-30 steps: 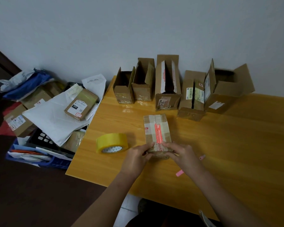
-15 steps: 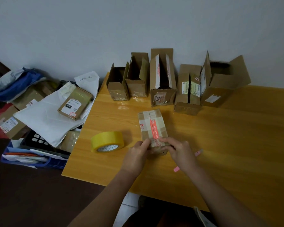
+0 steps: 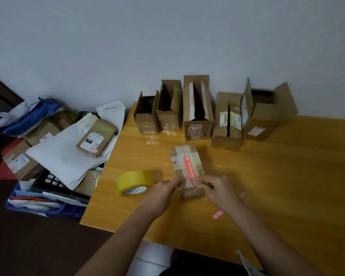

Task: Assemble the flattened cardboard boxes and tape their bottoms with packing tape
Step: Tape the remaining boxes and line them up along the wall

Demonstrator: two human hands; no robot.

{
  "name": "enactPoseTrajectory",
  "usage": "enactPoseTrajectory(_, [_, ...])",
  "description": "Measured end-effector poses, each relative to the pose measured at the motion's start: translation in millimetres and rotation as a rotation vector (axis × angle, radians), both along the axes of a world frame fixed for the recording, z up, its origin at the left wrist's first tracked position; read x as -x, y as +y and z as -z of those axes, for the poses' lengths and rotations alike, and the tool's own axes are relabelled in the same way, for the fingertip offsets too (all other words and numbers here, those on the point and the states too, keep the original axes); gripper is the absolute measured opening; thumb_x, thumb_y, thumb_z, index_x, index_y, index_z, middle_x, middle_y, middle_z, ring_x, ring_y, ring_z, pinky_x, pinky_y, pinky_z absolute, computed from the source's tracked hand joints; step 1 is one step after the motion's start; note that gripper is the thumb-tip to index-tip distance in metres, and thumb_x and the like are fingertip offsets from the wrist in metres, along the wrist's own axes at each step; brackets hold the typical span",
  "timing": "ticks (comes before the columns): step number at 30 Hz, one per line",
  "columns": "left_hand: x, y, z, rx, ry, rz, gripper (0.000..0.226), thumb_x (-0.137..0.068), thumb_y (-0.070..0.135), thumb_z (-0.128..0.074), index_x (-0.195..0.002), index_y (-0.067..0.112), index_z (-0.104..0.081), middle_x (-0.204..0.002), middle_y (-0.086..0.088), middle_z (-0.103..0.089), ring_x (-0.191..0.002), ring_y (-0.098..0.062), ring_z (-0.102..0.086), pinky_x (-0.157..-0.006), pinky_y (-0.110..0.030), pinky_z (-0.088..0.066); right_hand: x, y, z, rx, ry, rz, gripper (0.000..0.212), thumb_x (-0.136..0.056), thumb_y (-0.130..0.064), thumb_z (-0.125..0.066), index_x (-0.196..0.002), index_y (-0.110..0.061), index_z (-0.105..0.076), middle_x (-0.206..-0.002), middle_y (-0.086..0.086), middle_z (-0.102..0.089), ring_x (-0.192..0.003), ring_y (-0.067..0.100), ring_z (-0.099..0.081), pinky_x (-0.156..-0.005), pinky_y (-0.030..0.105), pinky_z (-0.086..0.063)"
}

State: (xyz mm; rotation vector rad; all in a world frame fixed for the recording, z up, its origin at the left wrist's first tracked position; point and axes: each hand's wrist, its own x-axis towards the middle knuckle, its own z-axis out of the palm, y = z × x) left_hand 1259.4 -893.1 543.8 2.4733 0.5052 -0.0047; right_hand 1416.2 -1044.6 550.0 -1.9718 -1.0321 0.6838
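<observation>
Spanning the view, the wooden table [image 3: 277,176] is carrying five assembled boxes [image 3: 199,108] by the wall. Mid-table, the small box [image 3: 187,166] is being pinched at its near end by left hand [image 3: 161,193] and right hand [image 3: 220,193], fingers curled closed. Uneven pressing risks wrinkling tape; the tape roll [image 3: 134,182] is lying just left.

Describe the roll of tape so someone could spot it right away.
Start at the orange wooden table and go to its left edge. The yellow roll of packing tape lies there on its side, just left of the left hand. It is the only round, bright yellow thing among brown cardboard boxes.
</observation>
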Motion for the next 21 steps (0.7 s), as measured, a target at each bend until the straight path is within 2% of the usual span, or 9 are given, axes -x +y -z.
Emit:
enactPoseTrajectory(2, [2, 8, -7, -0.006, -0.043, -0.072, 0.067, -0.092, 0.001, -0.048, -0.141, 0.041, -0.026, -0.116, -0.006, -0.065, -0.096, -0.023, -0.066, -0.073, -0.040, -0.056, -6, -2, -5, 0.028, 0.069, -0.036, 0.025, -0.090, -0.007, -0.064, -0.113, -0.016, -0.071, -0.120, 0.001, -0.066, -0.099, 0.001, -0.064, -0.076, 0.007, -0.050])
enactPoseTrajectory(4, [-5, 13, -18, 0.051, -0.167, -0.300, 0.061, -0.096, 0.009, -0.050, -0.145, 0.037, -0.028, -0.116, 0.002, -0.058, -0.094, -0.016, -0.063, -0.074, -0.031, -0.054, -12, -2, -10, 0.041, 0.120, -0.020, 0.026, -0.091, -0.004, -0.062, -0.102, -0.025, -0.074, -0.130, -0.006, -0.058, -0.116, 0.008, -0.057, -0.092, 0.014, -0.049])
enactPoseTrajectory(7, [-24, 24, -24, 0.108, -0.221, -0.489, 0.056, -0.095, 0.020, -0.058, -0.146, 0.021, -0.035, -0.134, 0.005, -0.040, -0.115, -0.012, -0.050, -0.090, -0.025, -0.046, -17, -3, -13, 0.029, 0.114, 0.231, 0.033, -0.091, 0.001, -0.060, -0.105, -0.026, -0.073, -0.135, -0.013, -0.048, -0.126, 0.004, -0.043, -0.105, 0.026, -0.041])
enactPoseTrajectory(9, [-35, 31, -20, 0.151, -0.114, -0.495, 0.052, -0.094, 0.022, -0.060, -0.143, 0.015, -0.042, -0.144, -0.002, -0.040, -0.127, -0.018, -0.045, -0.100, -0.030, -0.042, -18, -10, -15, 0.088, 0.030, 0.415, 0.031, -0.093, -0.008, -0.060, -0.121, -0.022, -0.065, -0.128, -0.011, -0.056, -0.122, 0.009, -0.051, -0.099, 0.030, -0.046])
enactPoseTrajectory(11, [-40, 30, -17, 0.299, -0.043, -0.521, 0.046, -0.094, 0.018, -0.061, -0.138, 0.011, -0.049, -0.133, -0.009, -0.056, -0.121, -0.022, -0.054, -0.097, -0.034, -0.046, -16, -15, -15, 0.159, 0.037, 0.487, 0.024, -0.097, -0.024, -0.057, -0.119, -0.017, -0.063, -0.108, -0.006, -0.066, -0.101, 0.015, -0.065, -0.084, 0.035, -0.056])
enactPoseTrajectory(13, [-39, 22, -14, 0.353, -0.050, -0.527, 0.036, -0.091, 0.018, -0.065, -0.125, 0.007, -0.059, -0.119, -0.009, -0.064, -0.113, -0.022, -0.059, -0.093, -0.033, -0.048, -8, -14, -17, 0.173, 0.221, 0.470, 0.028, -0.097, -0.040, -0.052, -0.113, -0.019, -0.061, -0.093, -0.004, -0.069, -0.080, 0.016, -0.071, -0.074, 0.043, -0.060])
enactPoseTrajectory(15, [-36, 16, -10, 0.293, -0.074, -0.509, 0.029, -0.088, 0.021, -0.069, -0.114, 0.009, -0.064, -0.119, -0.009, -0.058, -0.115, -0.021, -0.054, -0.100, -0.032, -0.043, -1, -10, -20, 0.159, 0.391, 0.476, 0.027, -0.096, -0.049, -0.050, -0.110, -0.026, -0.055, -0.092, -0.003, -0.068, -0.076, 0.016, -0.071, -0.073, 0.046, -0.061])
enactPoseTrajectory(17, [-34, 14, -11, 0.311, -0.104, -0.493, 0.041, -0.088, 0.020, -0.069, -0.127, 0.016, -0.056, -0.129, -0.002, -0.048, -0.122, -0.018, -0.047, -0.105, -0.031, -0.039, 0, -4, -21, 0.154, 0.375, 0.494, 0.027, -0.095, -0.051, -0.049, -0.109, -0.028, -0.051, -0.093, -0.005, -0.065, -0.081, 0.017, -0.070, -0.075, 0.046, -0.060])
enactPoseTrajectory(21, [-41, 13, -35, 0.710, -0.201, -0.444, 0.072, -0.092, 0.018, -0.065, -0.150, 0.029, -0.023, -0.129, 0.020, -0.037, -0.120, 0.002, -0.036, -0.101, -0.027, -0.037, -1, 6, -23, 0.161, 0.363, 0.496, 0.022, -0.095, -0.046, -0.054, -0.105, -0.026, -0.052, -0.092, -0.008, -0.063, -0.083, 0.018, -0.069, -0.077, 0.046, -0.060])
